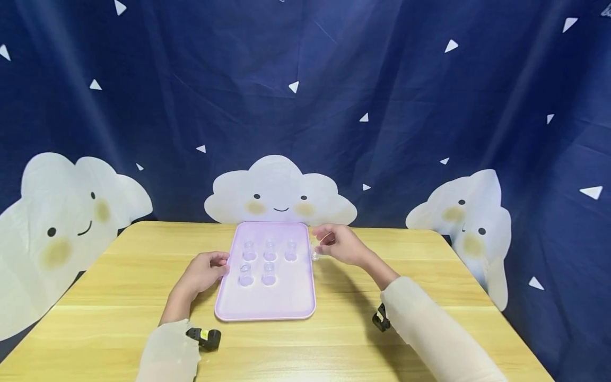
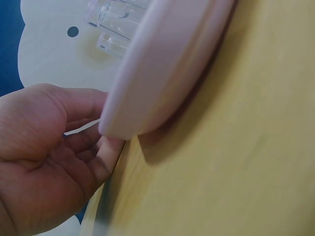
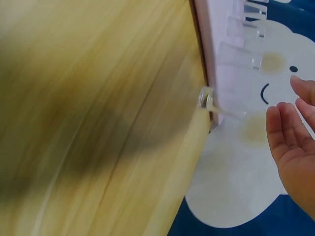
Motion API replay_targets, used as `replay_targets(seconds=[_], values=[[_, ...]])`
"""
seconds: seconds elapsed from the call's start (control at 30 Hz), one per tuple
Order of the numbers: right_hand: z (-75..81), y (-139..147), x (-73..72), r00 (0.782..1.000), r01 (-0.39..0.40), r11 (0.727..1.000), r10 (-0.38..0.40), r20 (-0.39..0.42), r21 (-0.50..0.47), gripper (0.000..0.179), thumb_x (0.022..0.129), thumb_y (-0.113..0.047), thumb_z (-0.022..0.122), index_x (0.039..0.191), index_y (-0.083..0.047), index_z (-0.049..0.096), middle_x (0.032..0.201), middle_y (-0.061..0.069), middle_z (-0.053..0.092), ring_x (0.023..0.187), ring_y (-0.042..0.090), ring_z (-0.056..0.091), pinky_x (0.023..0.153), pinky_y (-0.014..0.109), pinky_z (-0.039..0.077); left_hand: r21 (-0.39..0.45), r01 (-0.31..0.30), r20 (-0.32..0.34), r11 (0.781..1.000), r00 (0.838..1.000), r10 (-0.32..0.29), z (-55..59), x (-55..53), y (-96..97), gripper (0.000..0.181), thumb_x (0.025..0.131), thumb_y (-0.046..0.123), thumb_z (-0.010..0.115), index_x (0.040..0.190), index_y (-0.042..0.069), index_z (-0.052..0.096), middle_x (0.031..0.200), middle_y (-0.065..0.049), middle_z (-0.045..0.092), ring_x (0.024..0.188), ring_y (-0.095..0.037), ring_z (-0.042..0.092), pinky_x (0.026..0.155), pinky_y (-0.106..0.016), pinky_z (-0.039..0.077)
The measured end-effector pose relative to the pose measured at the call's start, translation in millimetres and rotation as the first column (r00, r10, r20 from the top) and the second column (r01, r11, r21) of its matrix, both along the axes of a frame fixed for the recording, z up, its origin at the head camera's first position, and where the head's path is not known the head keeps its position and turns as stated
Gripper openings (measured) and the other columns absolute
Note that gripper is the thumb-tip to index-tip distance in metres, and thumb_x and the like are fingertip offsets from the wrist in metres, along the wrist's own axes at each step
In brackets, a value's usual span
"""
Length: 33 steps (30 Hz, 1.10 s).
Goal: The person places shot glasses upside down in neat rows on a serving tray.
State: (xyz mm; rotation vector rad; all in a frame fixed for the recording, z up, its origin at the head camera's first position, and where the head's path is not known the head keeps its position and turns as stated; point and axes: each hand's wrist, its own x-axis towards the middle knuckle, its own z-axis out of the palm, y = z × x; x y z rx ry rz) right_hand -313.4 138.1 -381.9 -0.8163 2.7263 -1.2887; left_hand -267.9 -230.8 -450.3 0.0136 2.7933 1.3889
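Observation:
A pale purple tray (image 1: 286, 302) lies on the wooden table with several small clear glasses standing on it, three in the back row, among them one glass (image 1: 249, 252), and two in front. At the tray's left edge my left hand (image 1: 202, 273) grips the rim, thumb and fingers on it (image 2: 44, 152). One more clear glass (image 1: 315, 253) stands upright on the table, just beyond the tray's right edge. Above and beside this glass (image 3: 206, 98) is my right hand (image 1: 342, 244); its fingers are relaxed and apart from the glass in the right wrist view.
The wooden table (image 1: 410, 260) extends around the tray on both sides and in front. Behind its far edge hangs a dark blue curtain (image 1: 258, 106) printed with white clouds and triangles. Each wrist carries a small black camera (image 1: 205, 338).

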Motion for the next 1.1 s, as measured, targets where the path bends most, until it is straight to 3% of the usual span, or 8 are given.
replay_targets(seconds=[0.3, 0.6, 0.87, 1.1], values=[[-8.1, 14.5, -5.6, 1.000, 0.021, 1.000, -0.021, -0.013, 0.007, 0.035, 0.087, -0.002, 0.078, 0.120, 0.000, 0.068, 0.105, 0.011, 0.068, 0.094, 0.024, 0.068, 0.085, 0.036, 0.057, 0.002, 0.004, -0.003, 1.000, 1.000, -0.004, 0.6, 1.9, 0.4, 0.037, 0.096, 0.005, 0.064, 0.132, -0.008, 0.061, 0.113, -0.018, 0.068, 0.105, -0.030, 0.062, 0.091, -0.044, 0.054], [-21.0, 18.7, -15.7, 0.998, 0.054, 0.999, -0.055, 0.044, 0.007, 0.041, 0.087, -0.003, 0.078, 0.125, 0.004, 0.065, 0.113, 0.024, 0.066, 0.096, 0.027, 0.066, 0.088, 0.040, 0.056, 0.003, 0.012, -0.005, 1.000, 1.000, -0.012, -3.0, -0.4, 0.0, 0.038, 0.097, 0.006, 0.064, 0.132, -0.007, 0.061, 0.114, -0.018, 0.068, 0.105, -0.029, 0.062, 0.091, -0.044, 0.054], [-32.7, 22.2, -23.0, 0.998, 0.050, 0.999, -0.050, 0.041, 0.002, 0.044, 0.085, -0.005, 0.079, 0.124, 0.008, 0.063, 0.107, 0.017, 0.068, 0.097, 0.031, 0.067, 0.085, 0.039, 0.057, 0.005, 0.008, -0.003, 1.000, 1.000, -0.008, -4.0, -1.3, 0.2, 0.038, 0.097, 0.006, 0.065, 0.133, -0.006, 0.061, 0.114, -0.017, 0.068, 0.106, -0.029, 0.061, 0.091, -0.043, 0.054], [-37.8, 19.5, -25.4, 0.994, 0.058, 0.998, -0.058, 0.088, -0.004, 0.044, 0.086, -0.005, 0.079, 0.124, 0.010, 0.062, 0.109, 0.021, 0.067, 0.099, 0.034, 0.069, 0.085, 0.039, 0.058, 0.008, -0.006, 0.015, 1.000, 1.000, 0.005, -2.3, -1.2, -0.8, 0.039, 0.097, 0.007, 0.065, 0.135, -0.005, 0.061, 0.116, -0.017, 0.067, 0.107, -0.030, 0.060, 0.091, -0.041, 0.053]])
